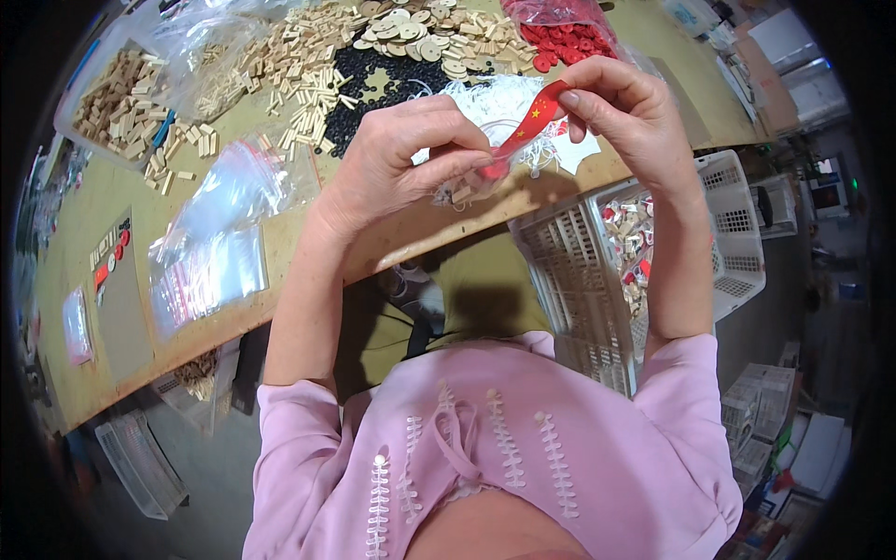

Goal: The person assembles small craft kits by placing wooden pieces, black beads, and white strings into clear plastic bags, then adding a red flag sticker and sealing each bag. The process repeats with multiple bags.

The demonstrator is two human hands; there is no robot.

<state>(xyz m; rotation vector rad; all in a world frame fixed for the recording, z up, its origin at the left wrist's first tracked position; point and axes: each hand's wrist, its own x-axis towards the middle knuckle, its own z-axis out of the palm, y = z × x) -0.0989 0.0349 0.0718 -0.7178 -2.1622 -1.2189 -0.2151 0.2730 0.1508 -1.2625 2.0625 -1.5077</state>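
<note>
Over the table's front edge, my left hand [406, 154] pinches the top of a small clear plastic bag [478, 185]. Red and pale small pieces show through the bag's wall. My right hand [627, 117], thumb against fingers, grips the upper end of a curved red strip with yellow stars [536, 119], which looks like a small flag. The strip's lower end is at the bag's mouth by my left fingertips; how far inside it reaches I cannot make out. White strings [467, 98] lie in a heap behind my hands.
Wooden sticks [313, 79], wooden discs [411, 35], black rings [373, 77] and red pieces [565, 39] are heaped at the back. Empty clear bags [224, 201] lie left, near a row of sample parts [110, 257]. A white crate [569, 243] with filled bags stands right, below the tabletop.
</note>
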